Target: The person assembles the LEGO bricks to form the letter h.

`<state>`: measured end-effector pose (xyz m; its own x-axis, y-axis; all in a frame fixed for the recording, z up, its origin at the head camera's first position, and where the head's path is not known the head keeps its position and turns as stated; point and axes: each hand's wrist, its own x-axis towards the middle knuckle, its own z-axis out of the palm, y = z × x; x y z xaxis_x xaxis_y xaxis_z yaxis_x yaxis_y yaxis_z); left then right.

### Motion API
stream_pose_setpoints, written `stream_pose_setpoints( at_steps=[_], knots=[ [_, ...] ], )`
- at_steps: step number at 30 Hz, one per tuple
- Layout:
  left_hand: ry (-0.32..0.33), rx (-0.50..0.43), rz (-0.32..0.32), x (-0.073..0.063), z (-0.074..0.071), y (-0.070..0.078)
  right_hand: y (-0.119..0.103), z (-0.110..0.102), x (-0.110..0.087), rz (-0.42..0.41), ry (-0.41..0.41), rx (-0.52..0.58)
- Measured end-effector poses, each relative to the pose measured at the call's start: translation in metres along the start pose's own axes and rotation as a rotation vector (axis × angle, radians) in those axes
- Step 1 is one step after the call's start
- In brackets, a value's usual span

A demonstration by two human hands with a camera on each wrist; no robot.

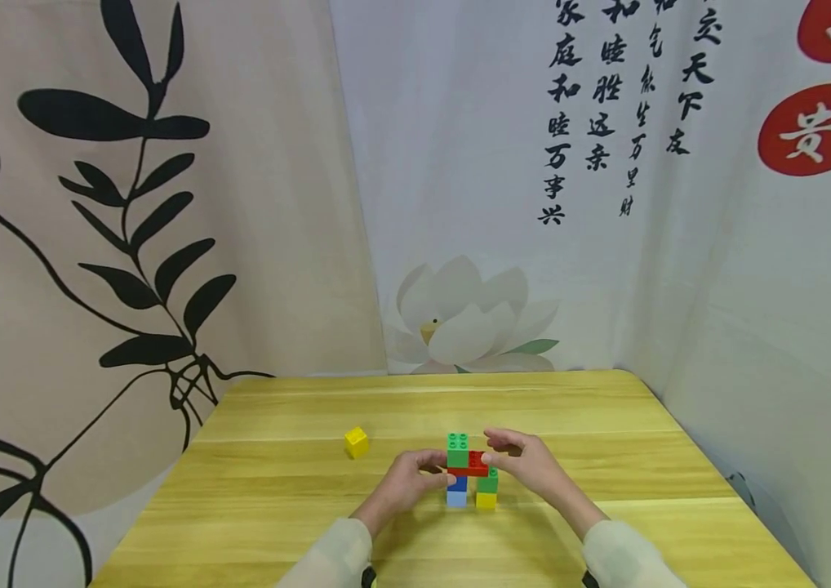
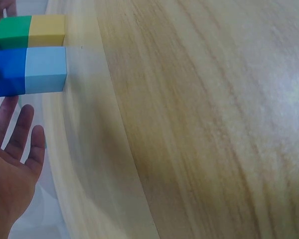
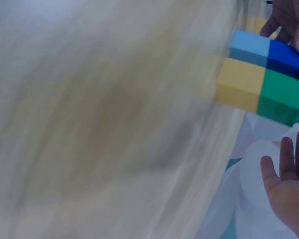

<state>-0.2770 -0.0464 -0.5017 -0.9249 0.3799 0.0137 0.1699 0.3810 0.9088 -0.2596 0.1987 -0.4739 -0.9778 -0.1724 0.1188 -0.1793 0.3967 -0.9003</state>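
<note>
A small arch of toy building bricks stands on the table. Its left leg is a dark blue brick (image 2: 9, 72) over a light blue brick (image 2: 46, 69). On the right, a green brick (image 3: 280, 94) sits over a yellow brick (image 1: 486, 501). A red brick (image 1: 467, 472) bridges both legs, and another green brick (image 1: 457, 451) tops its left end. My left hand (image 1: 413, 480) holds the arch's left side, thumb across the front near the dark blue brick, index finger by the upper green brick. My right hand (image 1: 529, 464) has its fingers extended, thumb overlapping the red brick's right end.
A loose yellow brick (image 1: 357, 442) lies on the wooden table (image 1: 298, 408), left of and behind the arch. Printed curtains (image 1: 298, 204) hang past the table's far edge and along its sides.
</note>
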Motion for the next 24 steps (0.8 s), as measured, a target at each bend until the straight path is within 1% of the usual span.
stream_pose_setpoints(
  at_steps=[4,9,14,19,24],
  knots=[
    [-0.002,-0.005,0.0,-0.001,0.0,0.001,0.01,-0.006,-0.006,0.018,-0.006,0.0],
    [-0.008,-0.009,0.013,-0.003,0.0,0.0,0.02,-0.009,-0.011,0.056,-0.042,0.02],
    [-0.006,-0.006,0.013,-0.002,-0.001,0.0,0.026,-0.007,-0.014,0.031,-0.063,0.026],
    [0.0,-0.003,0.001,0.0,0.0,0.0,0.028,-0.004,-0.016,0.022,-0.076,0.074],
    [0.004,-0.002,-0.001,0.0,0.001,0.0,0.031,-0.002,-0.016,0.025,-0.07,0.056]
  ],
)
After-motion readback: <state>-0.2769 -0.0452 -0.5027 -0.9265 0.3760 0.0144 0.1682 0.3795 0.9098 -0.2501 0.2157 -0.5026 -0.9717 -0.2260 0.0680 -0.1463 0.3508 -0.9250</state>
